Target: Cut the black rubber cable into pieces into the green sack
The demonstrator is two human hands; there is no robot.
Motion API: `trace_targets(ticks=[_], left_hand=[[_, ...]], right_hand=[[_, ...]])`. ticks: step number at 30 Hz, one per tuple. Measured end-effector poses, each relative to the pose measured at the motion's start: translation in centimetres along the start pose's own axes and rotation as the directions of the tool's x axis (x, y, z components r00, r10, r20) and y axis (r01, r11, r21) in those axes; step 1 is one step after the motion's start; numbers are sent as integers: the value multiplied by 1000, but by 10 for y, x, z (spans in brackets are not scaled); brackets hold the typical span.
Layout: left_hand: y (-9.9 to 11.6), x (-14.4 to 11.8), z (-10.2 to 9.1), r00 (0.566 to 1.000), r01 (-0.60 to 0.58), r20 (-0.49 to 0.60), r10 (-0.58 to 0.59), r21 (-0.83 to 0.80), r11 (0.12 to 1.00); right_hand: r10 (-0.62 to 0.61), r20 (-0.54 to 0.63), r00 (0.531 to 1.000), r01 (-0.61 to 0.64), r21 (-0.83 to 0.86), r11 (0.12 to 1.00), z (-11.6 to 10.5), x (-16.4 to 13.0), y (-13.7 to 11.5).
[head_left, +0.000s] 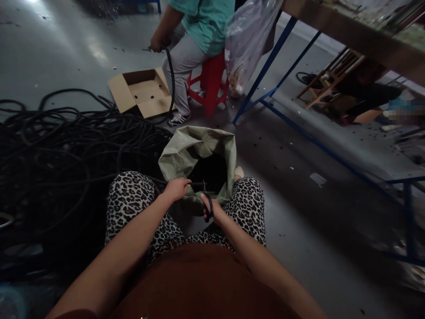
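Left hand (175,188) grips cable (159,180) — right hand (214,208) holds scissors (208,206).

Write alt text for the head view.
A seated person's left hand grips a black cable over an open green sack between the knees, while the right hand holds black scissors. A tangled cable pile lies left; another person sits ahead by a cardboard box.
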State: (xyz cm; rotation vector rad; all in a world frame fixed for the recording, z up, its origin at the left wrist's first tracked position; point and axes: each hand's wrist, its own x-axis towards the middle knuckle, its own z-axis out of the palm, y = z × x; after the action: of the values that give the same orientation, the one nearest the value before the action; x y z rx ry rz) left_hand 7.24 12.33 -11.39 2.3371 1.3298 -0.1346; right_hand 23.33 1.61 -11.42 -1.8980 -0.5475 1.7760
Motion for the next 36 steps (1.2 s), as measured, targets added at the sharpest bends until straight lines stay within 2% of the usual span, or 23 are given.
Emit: trace_targets(ticks=[9,19,24,29,36], left_hand=[[4,-1,0,999,22,35,-24,50,998],[2,1,6,999,36,24,-37,55,998],[1,1,6,999,30,-37,-29,22,999],[2,3,3,991,58,-116,-63,-45,997],[4,4,1,992,68,-98,-74,-66,995]], right_hand=[[7,-79,997,-16,-111,994,5,7,5],[32,-97,995,-46,-152,987,5,7,8],[55,-93,994,-64,-97,993,2,1,5],[17,-47,999,-18,-16,1000,0,1,12],[36,-9,999,-36,10,999,4,11,18]])
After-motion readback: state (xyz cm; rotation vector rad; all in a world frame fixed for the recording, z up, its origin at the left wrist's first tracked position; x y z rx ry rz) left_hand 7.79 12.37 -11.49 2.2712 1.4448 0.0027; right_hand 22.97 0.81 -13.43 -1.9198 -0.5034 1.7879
